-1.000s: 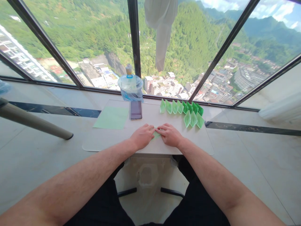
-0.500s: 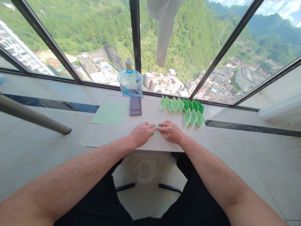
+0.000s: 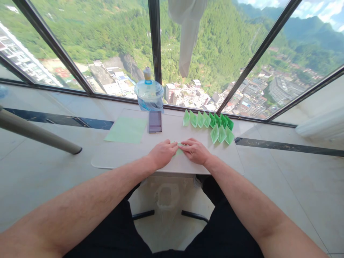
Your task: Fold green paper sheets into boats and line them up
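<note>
My left hand [image 3: 162, 154] and my right hand [image 3: 195, 151] rest side by side on the small table [image 3: 118, 159], fingertips meeting over a small piece of light green paper [image 3: 178, 149]. Both hands have their fingers curled and pressed onto the paper, which is mostly hidden beneath them. Behind my right hand, several folded green paper boats [image 3: 212, 125] stand in two rows. A flat stack of light green paper sheets [image 3: 126, 129] lies at the left of the table.
A phone [image 3: 155, 122] lies at the back of the table, with a clear water jug [image 3: 149, 94] behind it at the window. A grey pole [image 3: 37, 134] juts in from the left. A pale cloth [image 3: 188, 32] hangs against the glass.
The view tilted slightly between the earliest frame and now. My hands stay pressed on the green paper with only small finger shifts.
</note>
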Demonstrator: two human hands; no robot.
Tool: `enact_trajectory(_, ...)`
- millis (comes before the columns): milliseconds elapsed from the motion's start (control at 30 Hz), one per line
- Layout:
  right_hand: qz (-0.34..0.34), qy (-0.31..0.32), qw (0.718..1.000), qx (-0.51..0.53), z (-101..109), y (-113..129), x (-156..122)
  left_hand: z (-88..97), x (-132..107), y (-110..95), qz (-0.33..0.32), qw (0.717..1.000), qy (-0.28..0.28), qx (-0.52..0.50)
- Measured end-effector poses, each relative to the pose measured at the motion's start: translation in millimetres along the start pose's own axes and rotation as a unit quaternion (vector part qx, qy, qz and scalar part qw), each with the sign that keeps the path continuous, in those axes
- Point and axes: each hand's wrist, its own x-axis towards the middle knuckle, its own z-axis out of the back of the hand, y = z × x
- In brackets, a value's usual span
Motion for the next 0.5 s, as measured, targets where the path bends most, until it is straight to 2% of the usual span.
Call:
enact_trajectory(233, 0.003, -0.003, 1.000, 0.000, -1.4, -1.7, -0.3, 2.0, -0.6, 0.0, -0.017, 0.999, 0.012, 0.024)
enact_trajectory(500, 0.000, -0.005, 1.000, 0.012, 1.7, 0.0, 1.6, 0.1, 0.3, 2.3, 0.008, 1.000, 0.013, -0.012)
